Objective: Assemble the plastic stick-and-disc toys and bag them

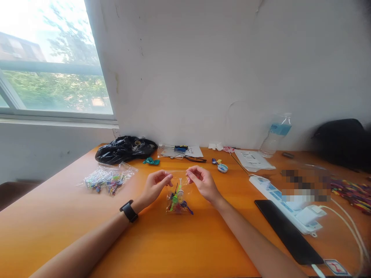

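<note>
Between my two hands hangs a small clear plastic bag (pixel 179 200) with colourful little plastic pieces in it, green, blue and whitish among them. My left hand (pixel 157 186), with a black band on its wrist, pinches the bag's upper left corner between thumb and fingers. At the upper right corner my right hand (pixel 203 182) grips the bag in the same way. The bag's top edge is stretched between them, and its lower part is at or just above the table. What each small piece is, I cannot make out.
On the wooden table (pixel 130 247), a larger clear bag of small colourful pieces (pixel 108 179) lies left, with a black plastic bag (pixel 124 150) behind it. A power strip (pixel 285 204), a black phone (pixel 286 231) and cables lie right; a water bottle (pixel 275 135) stands by the wall.
</note>
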Demonstrator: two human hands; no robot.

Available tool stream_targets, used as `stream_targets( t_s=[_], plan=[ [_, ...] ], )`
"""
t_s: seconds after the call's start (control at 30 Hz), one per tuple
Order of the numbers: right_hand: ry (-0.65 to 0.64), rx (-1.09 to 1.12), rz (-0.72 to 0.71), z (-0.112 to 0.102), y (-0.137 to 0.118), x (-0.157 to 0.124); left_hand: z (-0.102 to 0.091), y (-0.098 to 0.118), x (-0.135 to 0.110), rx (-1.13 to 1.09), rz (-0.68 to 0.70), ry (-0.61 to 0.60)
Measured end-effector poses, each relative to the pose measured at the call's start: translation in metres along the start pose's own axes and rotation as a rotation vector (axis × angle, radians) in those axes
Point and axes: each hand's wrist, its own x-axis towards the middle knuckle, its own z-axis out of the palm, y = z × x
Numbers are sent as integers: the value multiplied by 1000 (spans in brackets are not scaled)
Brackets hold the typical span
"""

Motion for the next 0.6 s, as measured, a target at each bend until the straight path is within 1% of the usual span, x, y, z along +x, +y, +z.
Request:
stream_targets(
  t_s=[0.1,0.3,0.6],
  plan=[
    [20,0,-9,-2,3,2,-1,-4,2,9,-10,-22],
    [-13,-49,-30,-3,7,2,0,-13,7,-49,60,20],
    [-33,-69,-40,-3,10,1,-1,-7,7,20,50,73]
  ],
)
